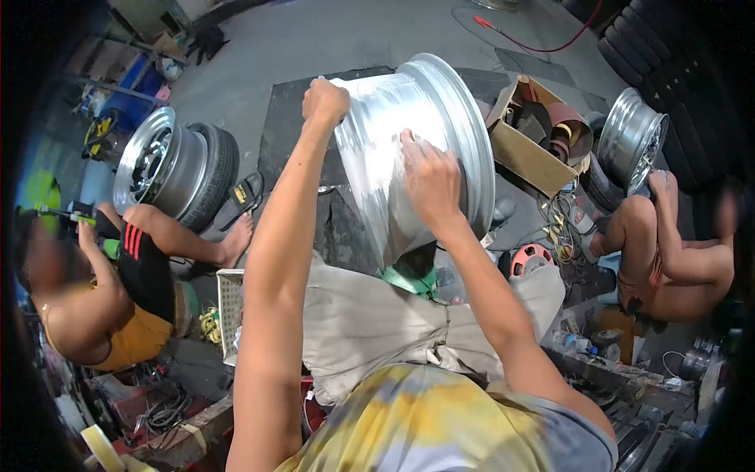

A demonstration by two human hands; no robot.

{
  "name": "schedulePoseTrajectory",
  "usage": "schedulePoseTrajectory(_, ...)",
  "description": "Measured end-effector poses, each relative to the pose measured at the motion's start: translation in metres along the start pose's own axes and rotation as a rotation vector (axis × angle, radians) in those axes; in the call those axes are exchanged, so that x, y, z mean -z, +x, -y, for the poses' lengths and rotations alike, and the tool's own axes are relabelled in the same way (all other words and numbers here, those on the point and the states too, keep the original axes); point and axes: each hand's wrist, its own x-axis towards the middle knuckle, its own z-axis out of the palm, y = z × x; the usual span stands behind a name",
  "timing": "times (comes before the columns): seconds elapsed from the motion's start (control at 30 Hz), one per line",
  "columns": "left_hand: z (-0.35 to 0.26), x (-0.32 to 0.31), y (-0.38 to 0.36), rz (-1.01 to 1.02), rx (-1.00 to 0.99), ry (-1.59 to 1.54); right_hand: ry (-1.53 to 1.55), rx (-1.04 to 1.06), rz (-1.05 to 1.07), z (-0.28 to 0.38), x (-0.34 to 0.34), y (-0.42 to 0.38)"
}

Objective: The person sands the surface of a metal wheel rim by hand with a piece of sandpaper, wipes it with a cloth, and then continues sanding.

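Note:
A large silver wheel rim (370, 149) stands in front of me on its edge, its barrel shiny and streaked. My left hand (325, 102) is closed over the rim's upper left lip. Against the outside of the barrel, right of its middle, my right hand (431, 177) presses with bent fingers. Whatever may lie beneath those fingers is hidden from view. The rim's underside is partly hidden by my arms and trousers.
An open cardboard box (535, 161) of abrasive-looking rolls sits right of the rim. Co-workers sit on both sides, near another rim with a tire (185, 169) at left and a rim (629, 138) at right. Cables (562, 228) and a red hose (543, 49) lie on the floor.

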Motion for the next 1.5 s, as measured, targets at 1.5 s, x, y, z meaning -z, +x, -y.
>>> schedulePoseTrajectory(1.5, -0.004, 0.002, 0.019, -0.024, 0.036, 0.041, 0.193, 0.010, -0.049, -0.005, 0.006, 0.001)
